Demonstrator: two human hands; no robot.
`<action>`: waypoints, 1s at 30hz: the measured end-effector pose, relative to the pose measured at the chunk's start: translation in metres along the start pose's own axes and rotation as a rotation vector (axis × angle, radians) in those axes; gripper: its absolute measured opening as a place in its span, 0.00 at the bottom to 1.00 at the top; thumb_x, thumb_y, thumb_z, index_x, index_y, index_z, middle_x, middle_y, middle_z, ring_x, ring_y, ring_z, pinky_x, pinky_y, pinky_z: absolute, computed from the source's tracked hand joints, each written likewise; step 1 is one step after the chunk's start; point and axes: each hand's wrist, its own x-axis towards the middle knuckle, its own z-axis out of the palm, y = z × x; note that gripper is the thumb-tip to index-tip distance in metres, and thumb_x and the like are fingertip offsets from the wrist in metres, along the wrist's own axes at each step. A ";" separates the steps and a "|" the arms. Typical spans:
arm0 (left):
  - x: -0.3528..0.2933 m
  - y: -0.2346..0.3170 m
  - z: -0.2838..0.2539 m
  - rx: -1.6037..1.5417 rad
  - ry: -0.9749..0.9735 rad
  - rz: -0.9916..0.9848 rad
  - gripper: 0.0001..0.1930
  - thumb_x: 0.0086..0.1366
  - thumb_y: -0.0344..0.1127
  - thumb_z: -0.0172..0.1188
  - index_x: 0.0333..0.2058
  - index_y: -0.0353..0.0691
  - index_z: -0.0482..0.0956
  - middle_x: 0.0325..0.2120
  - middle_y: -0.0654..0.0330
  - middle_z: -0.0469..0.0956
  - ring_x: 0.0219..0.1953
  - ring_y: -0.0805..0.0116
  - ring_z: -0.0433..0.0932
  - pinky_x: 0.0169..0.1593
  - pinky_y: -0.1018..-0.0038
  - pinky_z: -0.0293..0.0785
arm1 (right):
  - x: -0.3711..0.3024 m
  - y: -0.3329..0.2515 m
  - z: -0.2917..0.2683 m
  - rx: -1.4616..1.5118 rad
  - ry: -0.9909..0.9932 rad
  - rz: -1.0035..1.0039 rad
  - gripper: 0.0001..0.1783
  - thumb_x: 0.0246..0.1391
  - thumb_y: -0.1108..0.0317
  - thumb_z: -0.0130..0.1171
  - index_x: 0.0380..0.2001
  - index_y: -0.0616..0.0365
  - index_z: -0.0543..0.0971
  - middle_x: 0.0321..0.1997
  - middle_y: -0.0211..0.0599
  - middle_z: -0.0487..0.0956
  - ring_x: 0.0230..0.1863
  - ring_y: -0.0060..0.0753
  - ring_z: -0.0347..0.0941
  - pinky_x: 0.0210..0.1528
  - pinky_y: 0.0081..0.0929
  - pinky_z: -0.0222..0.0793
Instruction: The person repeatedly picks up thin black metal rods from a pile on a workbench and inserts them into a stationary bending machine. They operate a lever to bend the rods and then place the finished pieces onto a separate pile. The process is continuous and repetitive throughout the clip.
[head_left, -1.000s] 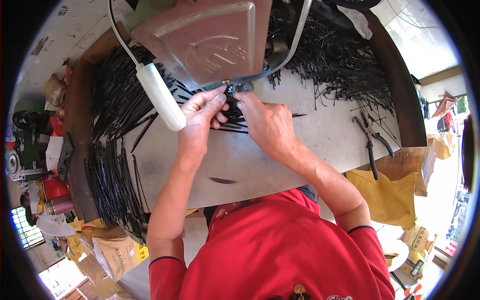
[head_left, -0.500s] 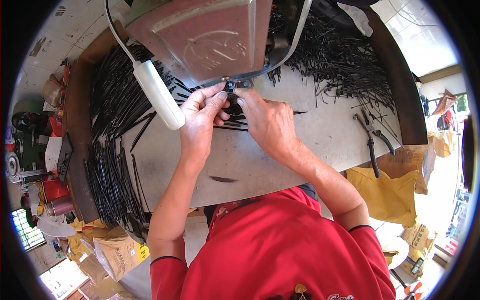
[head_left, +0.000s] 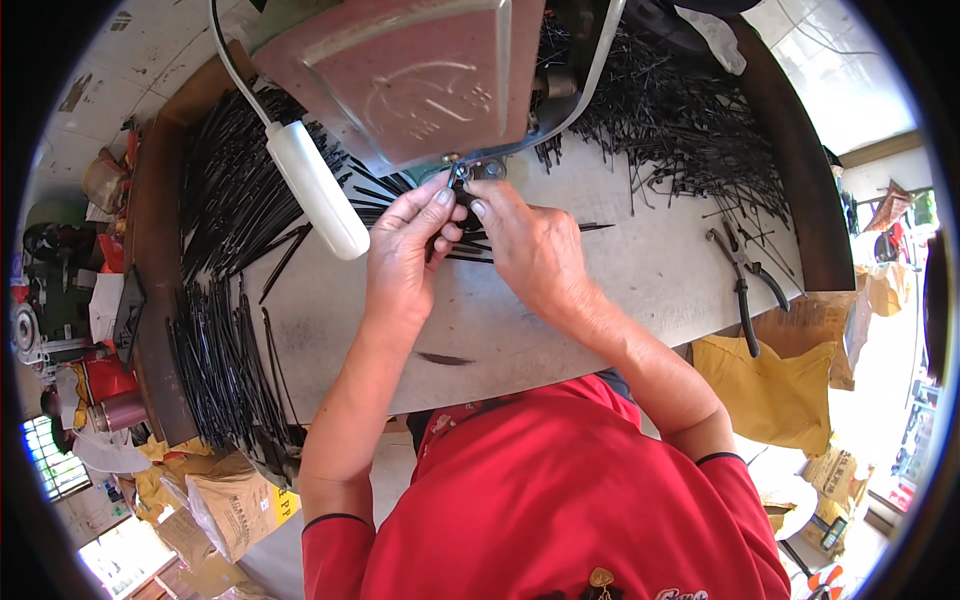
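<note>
the thin black rod [head_left: 455, 215] is sitting at the front lip of the reddish machine [head_left: 400, 80], pinched between both hands on the grey bench [head_left: 620, 290]. going left to right: loose bundles of black rods [head_left: 225, 350] are lying at the bench's left, a white handle [head_left: 318, 190] is hanging beside the left hand [head_left: 405, 255], which is clenching the rod near its tip; the right hand [head_left: 530, 250] is nipping it just beside, and pliers [head_left: 745, 285] are resting farther right. it is looking light, stiff, slim and likely slippery, best gripped close to the worked end.
</note>
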 end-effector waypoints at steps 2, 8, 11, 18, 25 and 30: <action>-0.002 -0.001 0.004 -0.073 0.033 -0.031 0.14 0.62 0.29 0.59 0.47 0.35 0.76 0.28 0.64 0.77 0.25 0.83 0.71 0.25 0.90 0.63 | -0.001 0.000 0.004 0.024 0.030 0.002 0.14 0.52 0.72 0.51 0.43 0.53 0.72 0.18 0.45 0.77 0.20 0.50 0.75 0.22 0.43 0.70; -0.002 0.003 0.008 0.006 0.031 0.031 0.13 0.63 0.29 0.59 0.46 0.34 0.77 0.27 0.65 0.77 0.24 0.83 0.70 0.27 0.88 0.64 | 0.001 -0.001 0.004 0.081 0.056 0.032 0.12 0.54 0.70 0.51 0.43 0.52 0.72 0.18 0.46 0.77 0.21 0.51 0.75 0.22 0.44 0.70; 0.000 -0.001 0.006 0.033 0.026 0.060 0.13 0.63 0.29 0.59 0.46 0.34 0.77 0.26 0.65 0.77 0.24 0.82 0.70 0.27 0.88 0.65 | 0.000 0.000 0.004 0.100 0.053 0.044 0.11 0.55 0.69 0.51 0.43 0.52 0.72 0.18 0.46 0.77 0.22 0.51 0.75 0.23 0.44 0.70; -0.008 0.017 0.009 0.709 0.072 0.311 0.11 0.63 0.27 0.56 0.44 0.37 0.80 0.27 0.63 0.76 0.23 0.81 0.72 0.23 0.83 0.68 | 0.011 -0.009 -0.017 -0.053 -0.123 0.047 0.08 0.56 0.68 0.52 0.39 0.54 0.72 0.20 0.48 0.77 0.23 0.54 0.75 0.24 0.46 0.69; -0.002 0.019 0.004 0.667 0.037 0.294 0.11 0.63 0.27 0.57 0.44 0.35 0.80 0.29 0.62 0.76 0.24 0.80 0.73 0.26 0.84 0.71 | 0.009 0.009 -0.005 0.232 -0.064 0.006 0.07 0.57 0.66 0.52 0.36 0.57 0.72 0.19 0.50 0.76 0.24 0.57 0.74 0.25 0.47 0.68; -0.004 0.018 0.004 0.614 0.031 0.285 0.11 0.63 0.28 0.57 0.43 0.35 0.80 0.29 0.63 0.76 0.24 0.79 0.74 0.27 0.84 0.71 | 0.006 0.002 -0.006 0.118 -0.050 0.030 0.07 0.57 0.66 0.52 0.37 0.56 0.73 0.18 0.50 0.75 0.23 0.57 0.74 0.24 0.48 0.68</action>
